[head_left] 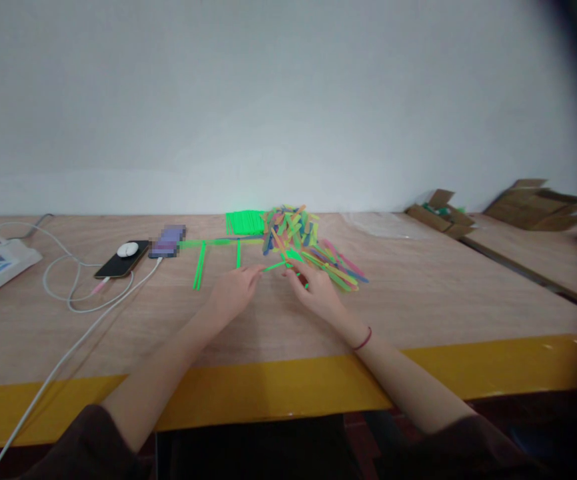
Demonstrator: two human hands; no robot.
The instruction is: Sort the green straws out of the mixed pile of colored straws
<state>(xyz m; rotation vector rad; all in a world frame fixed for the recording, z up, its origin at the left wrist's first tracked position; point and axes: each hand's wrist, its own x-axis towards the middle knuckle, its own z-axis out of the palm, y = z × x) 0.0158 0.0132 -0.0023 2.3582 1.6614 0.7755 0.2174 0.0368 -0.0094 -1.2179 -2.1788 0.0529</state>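
A thin green stick (pixel 274 266) spans the gap between my two hands, low over the table. My left hand (pixel 236 290) is closed on its left end. My right hand (pixel 316 290) has its fingers bent together at the right end, beside other green sticks (pixel 294 255). Just behind lies a heap of short multicoloured sticks (pixel 291 228), with a row of green sticks (pixel 245 223) to its left. Longer coloured sticks (pixel 338 267) fan out right of my right hand. Two green sticks (pixel 199 267) and another green one (pixel 238 252) lie left and behind my left hand.
On the left are a power strip (pixel 3 267), white cables (pixel 76 343), a black phone (pixel 113 265) with a white mouse-like object (pixel 127 250) and a second, blurred phone (pixel 168 241). Clear plastic (pixel 386 225) and open cardboard boxes (pixel 538 207) lie at the back right.
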